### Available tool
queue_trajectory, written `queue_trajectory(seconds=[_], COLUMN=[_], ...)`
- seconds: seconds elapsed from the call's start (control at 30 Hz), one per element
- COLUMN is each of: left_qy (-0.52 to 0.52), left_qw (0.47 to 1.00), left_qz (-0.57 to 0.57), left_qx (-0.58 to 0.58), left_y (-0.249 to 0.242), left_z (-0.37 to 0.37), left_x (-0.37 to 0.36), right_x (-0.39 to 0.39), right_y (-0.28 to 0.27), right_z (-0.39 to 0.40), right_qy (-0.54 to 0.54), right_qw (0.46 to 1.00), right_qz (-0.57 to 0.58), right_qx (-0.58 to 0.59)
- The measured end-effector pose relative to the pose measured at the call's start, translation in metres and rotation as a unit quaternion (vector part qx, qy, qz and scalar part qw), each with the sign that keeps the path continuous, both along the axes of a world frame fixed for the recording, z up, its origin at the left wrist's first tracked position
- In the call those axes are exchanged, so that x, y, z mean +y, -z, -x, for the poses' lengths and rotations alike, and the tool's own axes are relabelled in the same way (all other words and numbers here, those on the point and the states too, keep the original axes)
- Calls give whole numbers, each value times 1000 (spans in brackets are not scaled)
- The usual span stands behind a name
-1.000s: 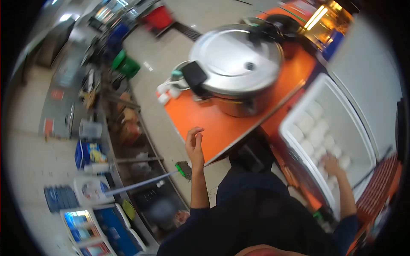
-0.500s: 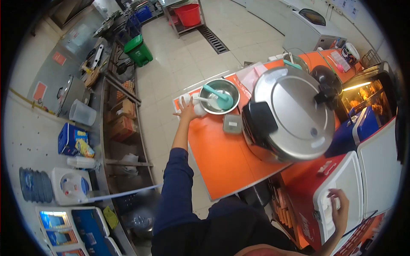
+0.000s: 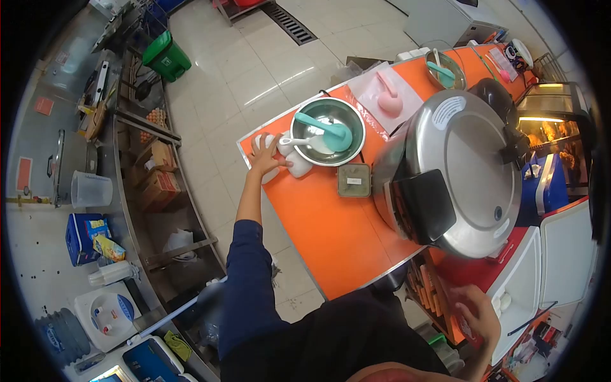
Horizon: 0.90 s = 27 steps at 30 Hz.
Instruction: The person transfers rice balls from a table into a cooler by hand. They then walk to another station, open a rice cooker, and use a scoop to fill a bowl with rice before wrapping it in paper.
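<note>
My left hand [image 3: 261, 156] rests with spread fingers on white rounded packets [image 3: 299, 164] at the orange table's far left corner. Beside them sits a steel bowl [image 3: 358, 137] with a teal scoop [image 3: 335, 137] and a white paddle [image 3: 312, 144] in it. A small square tin [image 3: 354, 181] stands just below the bowl. At lower right, my right hand [image 3: 476, 313] is loosely bent, fingers apart, nothing visible in it. It is beside the open red cooler [image 3: 522, 274], where white rounded items [image 3: 504, 302] lie inside.
A large lidded steel cooker [image 3: 471, 172] takes up the table's right side. Behind the bowl, a pink scoop [image 3: 389, 102] lies on a pale sheet. A second bowl [image 3: 453, 60] stands farther back. A shelved metal counter [image 3: 143, 210] runs along the left.
My view has shifted closer to the table. My left hand has come down farther over the white packets. My right hand has drawn back from the cooler's opening toward my body.
</note>
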State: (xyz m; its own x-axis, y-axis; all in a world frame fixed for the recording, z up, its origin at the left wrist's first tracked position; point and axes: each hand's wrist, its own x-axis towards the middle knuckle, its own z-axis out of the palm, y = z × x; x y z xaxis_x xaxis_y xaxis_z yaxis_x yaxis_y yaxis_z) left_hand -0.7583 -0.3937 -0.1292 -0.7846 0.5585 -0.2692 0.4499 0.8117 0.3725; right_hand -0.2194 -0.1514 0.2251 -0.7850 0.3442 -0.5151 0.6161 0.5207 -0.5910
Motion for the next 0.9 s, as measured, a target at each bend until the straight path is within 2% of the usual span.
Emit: queue_trajectory(seconds=[0.03, 0.1, 0.17, 0.27, 0.4, 0.47, 0.5, 0.53, 0.6, 0.63, 0.7, 0.77, 0.8, 0.83, 0.87, 0.9], left_qy=[-2, 47, 58, 61, 29, -66, -58, -120, -241, -235, -353, -367, -386, -404, -392, -387], left_qw=[1000, 995, 993, 989, 990, 990, 991, 984, 958, 961, 924, 916, 902, 886, 889, 893], left_qz=[-2, -30, -20, -84, -99, -80, -75, -98, -135, -128, -142, -161, -183, -205, -194, -192], left_qx=[-3, 82, 103, 107, 96, 95, 89, 89, 76, 71, 34, -12, -55, -97, -132, -129], left_y=[12, 27, 20, 2, 3, -4, -5, -4, 3, 6, 10, 13, 14, 15, 18, 19], left_z=[-9, -32, -69, -132, -213, -255, -275, -295, -335, -352, -379, -394, -399, -403, -404, -405], left_x=[-4, -14, -17, -16, -12, -4, 3, 10, 24, 31, 36, 29, 25, 21, 12, 1], right_x=[-1, -6, -13, -27, -46, -54, -61, -67, -100, -115, -143, -162, -168, -173, -176, -175], right_y=[2, 12, 26, 56, 162, 212, 243, 270, 311, 316, 324, 328, 327, 322, 319, 327], right_z=[8, 21, 28, 36, 30, 44, 50, 59, 66, 68, 65, 62, 61, 61, 59, 58], right_qy=[-2, -60, -84, -156, -202, -195, -185, -175, -139, -137, -128, -22, -19, -28, -36, -29], right_qw=[1000, 998, 996, 985, 967, 969, 973, 979, 981, 985, 989, 996, 996, 988, 976, 977], right_qz=[-2, 8, 36, 76, 111, 122, 75, 63, -42, -48, -49, -85, -84, -147, -209, -207], right_qx=[-3, 17, 21, 16, 108, 85, 112, 83, 128, 89, 48, 28, 30, 38, 45, 48])
